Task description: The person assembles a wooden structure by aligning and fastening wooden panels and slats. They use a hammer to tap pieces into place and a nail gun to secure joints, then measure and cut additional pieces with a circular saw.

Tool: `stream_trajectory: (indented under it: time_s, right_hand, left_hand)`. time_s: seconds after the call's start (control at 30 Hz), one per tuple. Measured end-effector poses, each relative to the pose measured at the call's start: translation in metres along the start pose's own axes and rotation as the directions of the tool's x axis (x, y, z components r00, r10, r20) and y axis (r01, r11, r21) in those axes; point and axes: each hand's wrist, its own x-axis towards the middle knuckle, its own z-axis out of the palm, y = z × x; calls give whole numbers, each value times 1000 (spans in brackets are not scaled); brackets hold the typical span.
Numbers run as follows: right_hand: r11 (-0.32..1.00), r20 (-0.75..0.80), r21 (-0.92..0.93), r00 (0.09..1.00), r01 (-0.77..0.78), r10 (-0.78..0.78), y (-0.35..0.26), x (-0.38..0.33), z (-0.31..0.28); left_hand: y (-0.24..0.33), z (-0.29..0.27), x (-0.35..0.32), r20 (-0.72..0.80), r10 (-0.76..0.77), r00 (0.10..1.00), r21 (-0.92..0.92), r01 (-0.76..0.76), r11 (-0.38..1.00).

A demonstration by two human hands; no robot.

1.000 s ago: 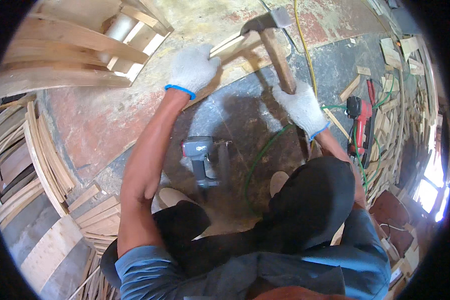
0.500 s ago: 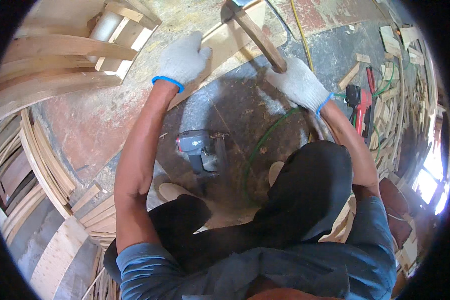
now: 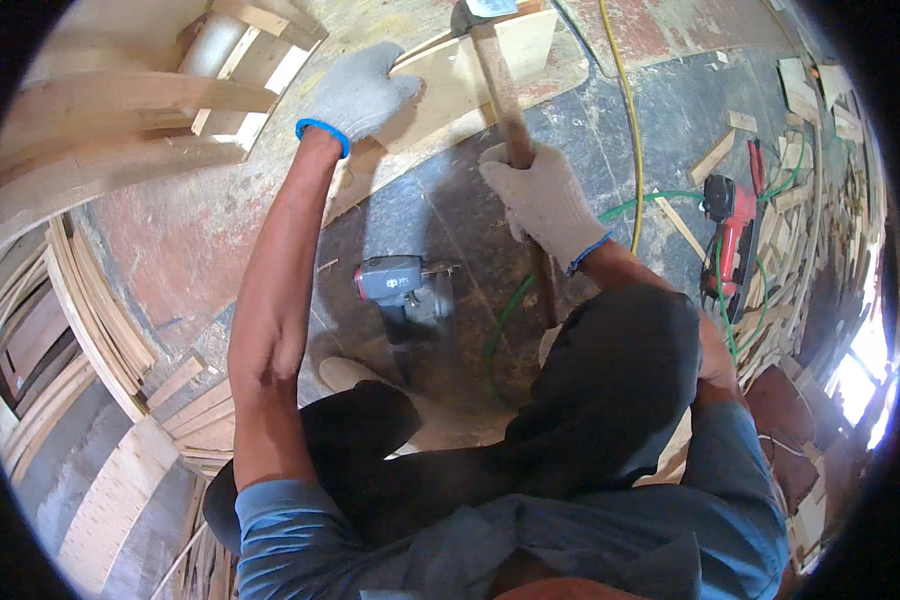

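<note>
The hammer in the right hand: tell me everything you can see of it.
The hammer has a long, worn brown wooden handle and a dull grey metal head at the picture's top edge, partly cut off. The handle runs from the head down toward the person. The gloved right hand is closed around it about midway, and its lower end sticks out below the hand. The head is over the pale wooden board that the gloved left hand presses on; contact cannot be told.
</note>
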Motion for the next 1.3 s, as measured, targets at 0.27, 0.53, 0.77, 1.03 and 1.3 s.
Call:
stream_trajectory:
  time_s: [0.27,0.53,0.77,1.03,1.3]
  right_hand:
    - [901,-95,375,976,217,-195,43,32,68]
    - [912,32,397,994,-106,102,22,1,46]
    - [995,-188,-102,982,-2,-17,45,27,-39]
    - [974,-275,-137,951,-181,139,126,-2,-75]
    - [930,-275,-323,958,-176,86,137,-8,-82]
  left_hand:
    - [45,17,-12,112,-137,984,40,133,990]
    - [-8,57,-34,120,-220,968,-310,247,918]
    - [1,82,-72,-38,-365,930,-234,347,908]
    - [10,106,-88,101,-514,852,-422,504,753]
    - [31,117,-91,429,-584,689,-854,521,-12]
